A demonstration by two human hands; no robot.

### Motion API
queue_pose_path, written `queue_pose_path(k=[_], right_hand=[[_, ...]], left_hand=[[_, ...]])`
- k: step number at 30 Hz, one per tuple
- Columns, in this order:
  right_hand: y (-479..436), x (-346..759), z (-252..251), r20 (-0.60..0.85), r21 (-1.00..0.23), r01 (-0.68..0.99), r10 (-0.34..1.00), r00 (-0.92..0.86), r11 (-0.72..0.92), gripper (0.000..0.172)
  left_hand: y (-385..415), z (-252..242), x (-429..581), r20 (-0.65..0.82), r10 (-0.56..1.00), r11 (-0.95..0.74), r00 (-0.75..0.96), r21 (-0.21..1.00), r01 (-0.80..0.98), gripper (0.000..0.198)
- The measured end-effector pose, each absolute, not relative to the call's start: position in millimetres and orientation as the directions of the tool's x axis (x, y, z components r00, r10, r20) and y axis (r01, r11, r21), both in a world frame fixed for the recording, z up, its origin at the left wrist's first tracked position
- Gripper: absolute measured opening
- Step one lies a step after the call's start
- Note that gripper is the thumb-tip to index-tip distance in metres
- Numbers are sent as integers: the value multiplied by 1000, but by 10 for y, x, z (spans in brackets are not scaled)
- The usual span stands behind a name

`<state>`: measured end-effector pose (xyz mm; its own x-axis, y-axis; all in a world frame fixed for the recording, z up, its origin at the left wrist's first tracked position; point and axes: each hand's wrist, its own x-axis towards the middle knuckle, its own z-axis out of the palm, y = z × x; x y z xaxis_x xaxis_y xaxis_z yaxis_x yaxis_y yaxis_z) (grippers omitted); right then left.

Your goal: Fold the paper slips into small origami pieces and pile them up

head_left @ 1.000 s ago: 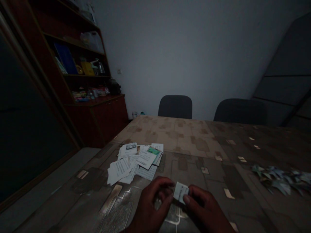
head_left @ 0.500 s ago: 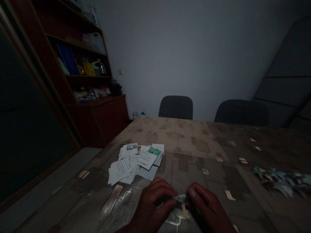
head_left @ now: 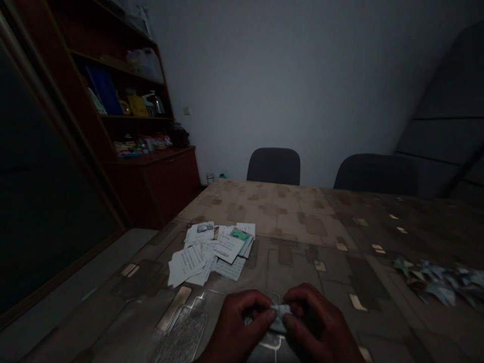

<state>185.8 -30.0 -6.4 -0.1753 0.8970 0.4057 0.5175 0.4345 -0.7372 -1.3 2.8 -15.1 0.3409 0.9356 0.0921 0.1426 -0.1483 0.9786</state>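
Low in the head view, a small folded piece of paper [head_left: 279,318] is held between my two hands above the table. My left hand [head_left: 244,322] pinches its left side between thumb and fingers. On the other side, my right hand [head_left: 319,322] grips the right edge, thumb in front and fingers curled behind. The paper looks pale with faint print; its exact fold is too dark to make out. Beyond my left hand lies a loose pile of printed paper pieces [head_left: 227,249]. Far to the right, a heap of folded paper pieces [head_left: 440,285] rests on the table.
A patterned cloth covers the table [head_left: 264,204]. Two dark chairs, one at the middle [head_left: 274,165] and one at the right [head_left: 374,174], stand behind its far edge. A red-brown cabinet [head_left: 159,176] with filled shelves is at the left.
The paper, earlier a narrow pointed shape, now shows a broader, flatter face. My right fingers have shifted along its top edge, and both hands have changed their grip.
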Motion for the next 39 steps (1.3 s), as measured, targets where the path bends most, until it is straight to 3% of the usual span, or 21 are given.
queue_pose_path(k=[13,22,35,39], right_hand=[[-294,1870,-82,502,-619,548,820,-276,563,7],[-271,1882,-63,530,-562,560,785,-320,608,10],[-313,1843,-104,465,-601,574,828,-314,556,11],[-304,1844,-100,403,-661,583,879,-255,472,10]], left_hand=[[5,-84,-24,136,926,-221,352,952,213,16],[16,-173,-25,282,869,-398,406,886,238,15],[2,-103,-10,251,870,-398,425,865,305,25],[11,-108,-10,234,886,-372,401,875,311,24]])
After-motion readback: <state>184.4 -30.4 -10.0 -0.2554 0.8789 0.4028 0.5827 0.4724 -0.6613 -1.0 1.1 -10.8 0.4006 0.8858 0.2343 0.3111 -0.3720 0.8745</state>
